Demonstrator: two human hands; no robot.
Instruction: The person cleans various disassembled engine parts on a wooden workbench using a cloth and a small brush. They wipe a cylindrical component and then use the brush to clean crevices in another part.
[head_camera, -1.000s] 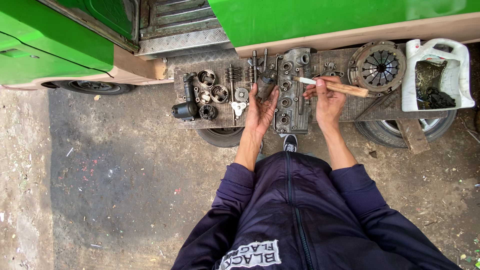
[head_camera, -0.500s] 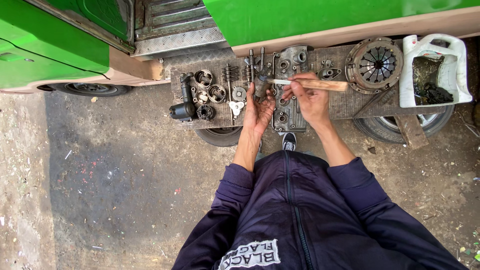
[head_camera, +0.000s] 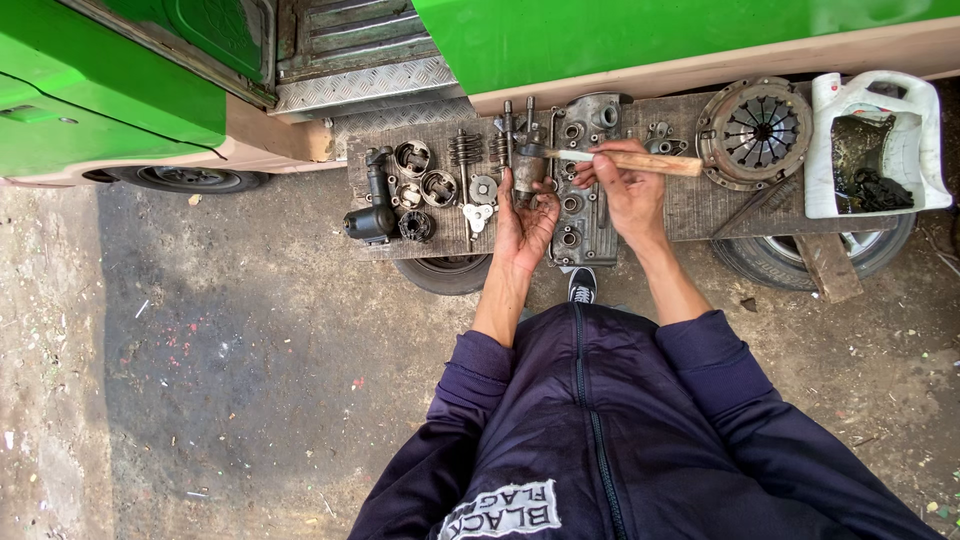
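While the left hand (head_camera: 525, 222) cradles a greasy metal part (head_camera: 527, 172) at twelve o'clock on the wooden board (head_camera: 700, 205), likely heavy, rigid and slippery, the right hand (head_camera: 625, 190) grips a wooden-handled brush (head_camera: 640, 161), best held mid-handle.

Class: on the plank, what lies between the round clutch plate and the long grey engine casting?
In the head view, the right hand and its wooden-handled tool lie between the clutch plate and the engine casting, with a small metal part behind.

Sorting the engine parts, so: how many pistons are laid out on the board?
3 that I can make out: one piston at the board's left end, another just right of it, a third below. Others may hide among the clutter.
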